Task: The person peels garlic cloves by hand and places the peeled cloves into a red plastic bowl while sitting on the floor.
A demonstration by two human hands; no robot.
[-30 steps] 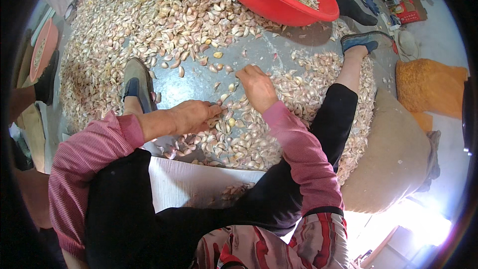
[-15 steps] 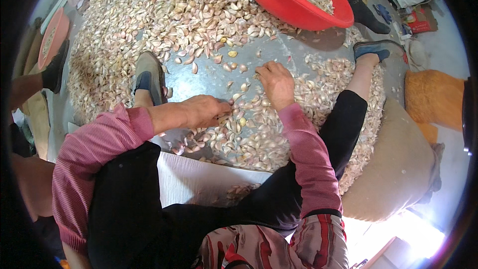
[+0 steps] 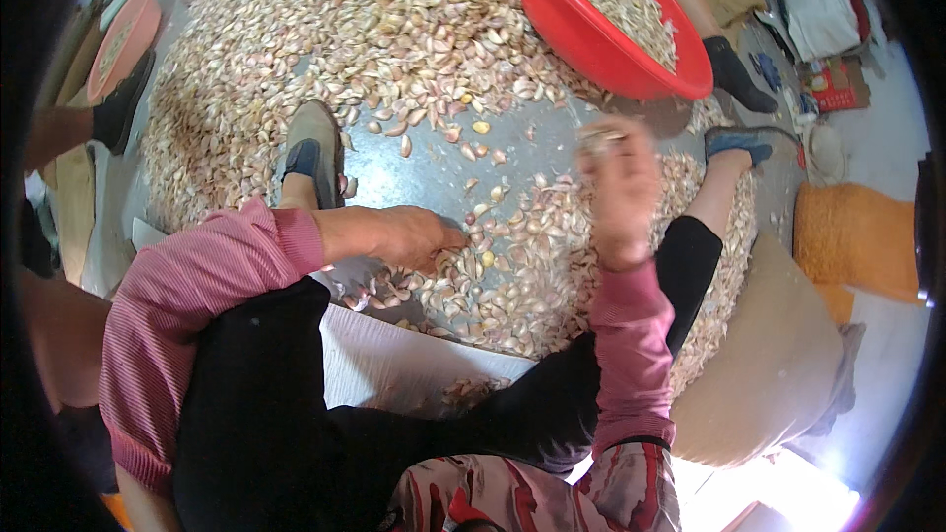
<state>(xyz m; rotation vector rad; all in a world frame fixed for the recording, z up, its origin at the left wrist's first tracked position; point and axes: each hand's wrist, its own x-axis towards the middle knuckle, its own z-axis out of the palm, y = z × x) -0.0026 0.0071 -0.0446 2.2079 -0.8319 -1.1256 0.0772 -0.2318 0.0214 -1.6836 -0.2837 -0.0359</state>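
A bare patch of grey floor (image 3: 434, 172) lies open just left of the red basin (image 3: 601, 39); garlic cloves (image 3: 296, 49) crowd farther left of the basin, a shoe (image 3: 313, 153) blocking the patch's left edge. Below the basin, the raised right hand (image 3: 619, 187) bars the way.

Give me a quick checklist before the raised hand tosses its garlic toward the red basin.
1. Right hand holds cloves: ok, raised and motion-blurred, pale cloves at its fingertips.
2. Red basin in front of that hand: ok, up ahead, already partly filled with cloves.
3. Path to the basin free: ok, only bare floor and scattered cloves between.
4. Left hand clear of the throw: ok, low on the garlic pile.
5. Other person's dark-socked foot beside the basin: not ok, close to its rim.
6. Grip firmness: cannot tell, blurred.
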